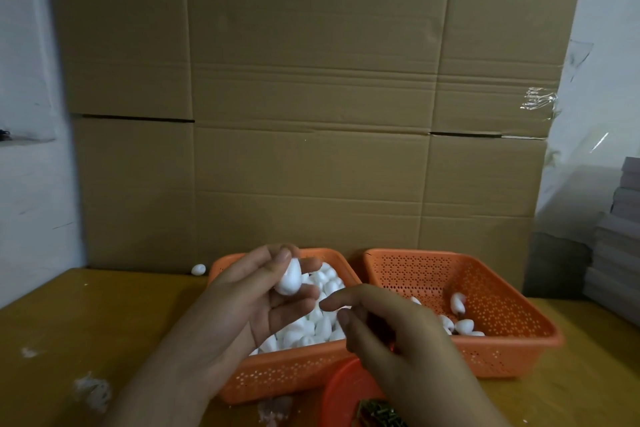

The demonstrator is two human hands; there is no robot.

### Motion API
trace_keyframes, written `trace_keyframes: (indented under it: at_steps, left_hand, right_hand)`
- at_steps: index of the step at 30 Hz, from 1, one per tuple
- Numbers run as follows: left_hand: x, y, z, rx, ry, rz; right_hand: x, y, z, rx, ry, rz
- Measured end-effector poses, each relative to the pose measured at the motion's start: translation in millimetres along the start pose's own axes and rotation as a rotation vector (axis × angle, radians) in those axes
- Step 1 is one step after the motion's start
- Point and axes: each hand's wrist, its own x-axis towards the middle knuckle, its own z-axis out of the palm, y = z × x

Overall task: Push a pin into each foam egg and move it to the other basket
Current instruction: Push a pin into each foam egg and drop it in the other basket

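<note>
1. A large brown corrugated cardboard sheet (311, 97) is standing upright behind the yellow-brown wooden desk (86, 322), closing off the back of the work area. No writing is readable on it.
2. A stack of grey-white flat boxes (620, 246) is sitting at the right edge.
3. A lone white foam egg (198, 269) is lying on the desk just left of the left orange perforated plastic basket (277, 378), which is holding a heap of white foam eggs (311, 326).
4. The right orange perforated plastic basket (502, 291) is standing just beside the left one, holding a few white foam eggs (462, 317); whether they carry pins cannot be told.
5. A red round plastic dish (346, 392) with dark small pins (377, 414) is sitting nearest the viewer, partly hidden by the right forearm.
6. The left hand (249, 302) is gripping one white foam egg (289, 277) between thumb and fingers above the left basket.
7. The right hand (391, 326) is hovering close by, fingers curled, forefinger and thumb pinched together; the pin itself is too small to see.
</note>
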Motion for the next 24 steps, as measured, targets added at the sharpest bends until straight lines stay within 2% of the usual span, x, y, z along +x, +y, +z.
trace_keyframes:
  at_steps: [7, 11, 14, 24]
  left_hand:
    - [-7, -6, 20, -0.085, 0.077, 0.106]
    - [-10, -12, 34, -0.130, 0.069, 0.094]
    - [-12, -16, 38, -0.127, 0.061, 0.079]
    - [-13, -14, 29, 0.241, -0.043, 0.157]
  right_hand:
    - [-7, -11, 5, -0.072, -0.045, -0.016]
    - [-6, -12, 8, -0.091, -0.110, -0.013]
    - [-6, -10, 8, -0.090, -0.083, -0.013]
    - [-3, -12, -5, 0.086, 0.140, -0.055]
